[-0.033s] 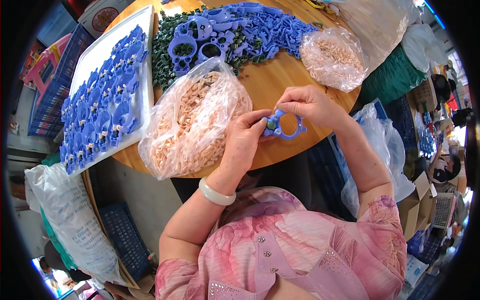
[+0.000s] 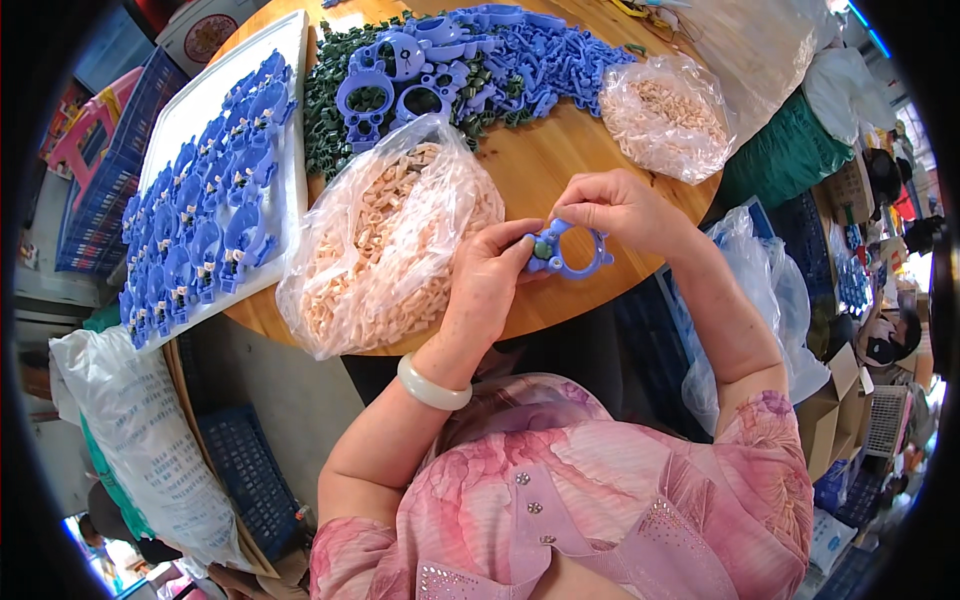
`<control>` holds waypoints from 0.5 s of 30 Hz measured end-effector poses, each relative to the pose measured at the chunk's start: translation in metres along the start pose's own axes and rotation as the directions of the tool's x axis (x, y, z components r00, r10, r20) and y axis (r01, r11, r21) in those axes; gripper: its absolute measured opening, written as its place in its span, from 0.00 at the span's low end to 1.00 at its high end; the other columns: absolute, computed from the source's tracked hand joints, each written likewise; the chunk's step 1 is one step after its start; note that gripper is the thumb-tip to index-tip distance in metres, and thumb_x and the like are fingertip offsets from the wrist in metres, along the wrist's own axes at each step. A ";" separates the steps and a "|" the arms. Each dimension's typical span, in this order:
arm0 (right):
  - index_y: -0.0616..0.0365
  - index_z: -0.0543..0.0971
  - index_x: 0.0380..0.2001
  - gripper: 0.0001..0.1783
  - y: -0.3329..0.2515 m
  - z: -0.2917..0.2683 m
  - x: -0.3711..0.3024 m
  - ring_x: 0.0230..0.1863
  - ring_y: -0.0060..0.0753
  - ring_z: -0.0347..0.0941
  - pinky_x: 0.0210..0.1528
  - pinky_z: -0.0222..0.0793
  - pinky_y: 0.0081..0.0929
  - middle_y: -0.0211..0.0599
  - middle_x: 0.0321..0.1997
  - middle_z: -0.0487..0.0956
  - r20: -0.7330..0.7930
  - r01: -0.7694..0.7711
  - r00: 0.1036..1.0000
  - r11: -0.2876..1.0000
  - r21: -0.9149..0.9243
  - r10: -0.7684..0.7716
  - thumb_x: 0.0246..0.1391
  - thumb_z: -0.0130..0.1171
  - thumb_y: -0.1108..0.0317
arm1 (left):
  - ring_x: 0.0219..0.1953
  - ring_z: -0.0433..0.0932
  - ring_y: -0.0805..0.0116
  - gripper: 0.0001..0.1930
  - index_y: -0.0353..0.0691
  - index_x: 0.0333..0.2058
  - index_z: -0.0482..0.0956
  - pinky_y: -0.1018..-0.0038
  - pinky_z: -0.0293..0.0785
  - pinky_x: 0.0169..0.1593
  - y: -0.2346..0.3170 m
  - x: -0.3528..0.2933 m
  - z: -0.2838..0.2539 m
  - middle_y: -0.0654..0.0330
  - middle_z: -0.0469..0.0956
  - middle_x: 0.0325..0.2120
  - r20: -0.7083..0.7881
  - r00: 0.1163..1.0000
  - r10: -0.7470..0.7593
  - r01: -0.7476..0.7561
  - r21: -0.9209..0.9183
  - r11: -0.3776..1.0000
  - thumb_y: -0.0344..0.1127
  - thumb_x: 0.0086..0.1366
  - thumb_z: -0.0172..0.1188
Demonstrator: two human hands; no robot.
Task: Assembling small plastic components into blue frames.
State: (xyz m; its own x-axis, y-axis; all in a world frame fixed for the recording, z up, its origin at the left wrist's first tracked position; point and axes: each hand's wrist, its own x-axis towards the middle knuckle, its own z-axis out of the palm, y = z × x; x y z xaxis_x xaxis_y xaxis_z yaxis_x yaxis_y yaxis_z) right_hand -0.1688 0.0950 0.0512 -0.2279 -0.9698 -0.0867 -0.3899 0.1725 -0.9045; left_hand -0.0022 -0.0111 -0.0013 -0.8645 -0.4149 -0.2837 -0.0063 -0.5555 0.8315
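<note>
My left hand [image 2: 486, 278] pinches one end of a blue plastic ring-shaped part [image 2: 583, 272] with small lobes and a dark green piece set in that end. The ring is held over the table's near edge. My right hand [image 2: 625, 212] is closed in a pinch at the top of the same part; whatever lies between its fingertips is hidden. Just left of my left hand, an open clear bag [image 2: 390, 250] bulges with small peach-coloured plastic pieces. Beyond it lies a heap of blue plastic parts [image 2: 565, 60], with dark green pieces [image 2: 335, 95] beside and among them.
On the left, a white tray [image 2: 296, 130] carries rows of blue assemblies [image 2: 200, 210]. A second clear bag of peach pieces [image 2: 668, 115] rests at the right of the round wooden table [image 2: 540, 165]. Blue crates [image 2: 245, 460], a white sack [image 2: 150, 430] and plastic bags [image 2: 750, 290] stand around below.
</note>
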 end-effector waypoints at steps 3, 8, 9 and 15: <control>0.62 0.80 0.31 0.12 -0.004 -0.002 0.001 0.27 0.13 0.68 0.27 0.63 0.16 0.26 0.26 0.77 0.027 -0.052 0.998 0.999 0.014 0.051 0.55 0.56 0.63 | 0.32 0.79 0.72 0.12 0.30 0.44 0.75 0.77 0.79 0.39 0.000 0.000 0.000 0.59 0.78 0.34 -0.006 1.000 -0.002 0.002 0.000 1.000 0.27 0.66 0.49; 0.62 0.80 0.31 0.13 -0.007 -0.002 0.003 0.26 0.13 0.67 0.26 0.62 0.16 0.26 0.25 0.77 0.051 -0.080 0.995 0.996 -0.032 0.082 0.55 0.56 0.62 | 0.32 0.79 0.74 0.12 0.31 0.44 0.76 0.78 0.78 0.39 0.000 -0.001 0.001 0.60 0.78 0.33 -0.002 1.000 0.016 -0.016 0.019 1.000 0.27 0.65 0.49; 0.62 0.79 0.30 0.13 -0.011 -0.001 0.003 0.26 0.13 0.67 0.26 0.61 0.17 0.26 0.24 0.76 0.049 -0.089 0.995 0.995 -0.042 0.091 0.54 0.56 0.62 | 0.32 0.79 0.74 0.12 0.31 0.44 0.76 0.78 0.78 0.39 0.000 -0.001 0.001 0.60 0.78 0.33 -0.002 1.000 0.016 -0.016 0.018 1.000 0.27 0.65 0.49; 0.62 0.78 0.29 0.12 -0.012 -0.001 0.006 0.26 0.14 0.67 0.26 0.61 0.17 0.27 0.24 0.75 0.033 -0.080 0.996 0.994 -0.080 0.083 0.53 0.56 0.63 | 0.32 0.79 0.74 0.11 0.31 0.44 0.76 0.77 0.78 0.39 0.000 -0.001 0.000 0.60 0.78 0.33 -0.001 1.000 0.012 -0.012 0.019 1.000 0.28 0.65 0.49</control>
State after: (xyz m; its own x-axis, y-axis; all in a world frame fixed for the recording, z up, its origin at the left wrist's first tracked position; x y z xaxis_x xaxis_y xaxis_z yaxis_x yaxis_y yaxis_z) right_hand -0.1661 0.0875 0.0616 -0.2301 -0.9573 -0.1750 -0.4404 0.2628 -0.8585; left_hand -0.0014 -0.0105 -0.0005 -0.8642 -0.4221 -0.2738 -0.0052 -0.5367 0.8438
